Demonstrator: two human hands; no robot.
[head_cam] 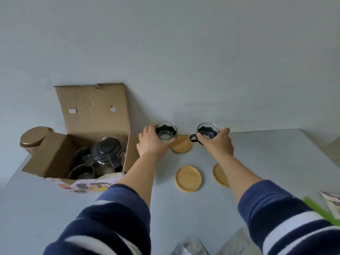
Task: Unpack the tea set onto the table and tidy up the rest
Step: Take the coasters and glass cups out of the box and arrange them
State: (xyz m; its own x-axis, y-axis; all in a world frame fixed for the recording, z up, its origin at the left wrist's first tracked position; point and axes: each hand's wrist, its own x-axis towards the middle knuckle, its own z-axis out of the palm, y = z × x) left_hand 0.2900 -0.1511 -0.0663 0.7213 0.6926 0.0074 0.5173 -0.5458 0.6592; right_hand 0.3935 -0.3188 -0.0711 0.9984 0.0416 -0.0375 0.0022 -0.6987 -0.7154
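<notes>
Beside the open box [77,144], the left hand [150,142] and right hand [219,142] are each gripping a glass cup, fingers [147,130] wrapped closed; next, judging, lowering both onto the wooden coasters [188,178]; the teapot [106,153] is waiting inside the box.

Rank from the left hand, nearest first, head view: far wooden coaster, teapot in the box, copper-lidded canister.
From the left hand:
1. Far wooden coaster, just to its right, by the fingertips.
2. Teapot, to its left, inside the cardboard box.
3. Copper-lidded canister, far left, beyond the box.
</notes>
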